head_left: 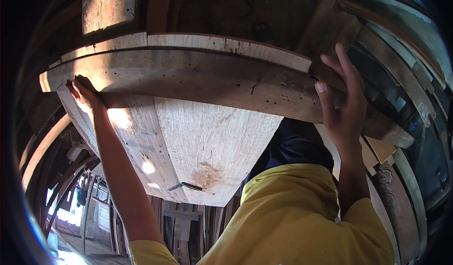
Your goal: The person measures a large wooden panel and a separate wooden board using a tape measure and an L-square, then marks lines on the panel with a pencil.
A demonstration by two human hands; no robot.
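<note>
Both arms reach up to a stack of rough wooden boards (198, 85) held overhead among dark timbers. The left hand (85, 95) grips the near left end of the long crosswise plank (188, 78), its fingers (75, 83) curled over the plank's edge and closed on it, where sunlight falls on the wood. The right hand (344, 104) is open, palm pressed flat against the right end of the same plank, thumb along its lower edge and fingers (347, 62) spread upward toward the slats (401, 81) behind. Beneath the plank, wide pale boards (207, 142) run away from the camera, one bearing a brownish stain (205, 175) and a small dark metal piece (186, 186). A yellow shirt (292, 218) fills the lower right.
</note>
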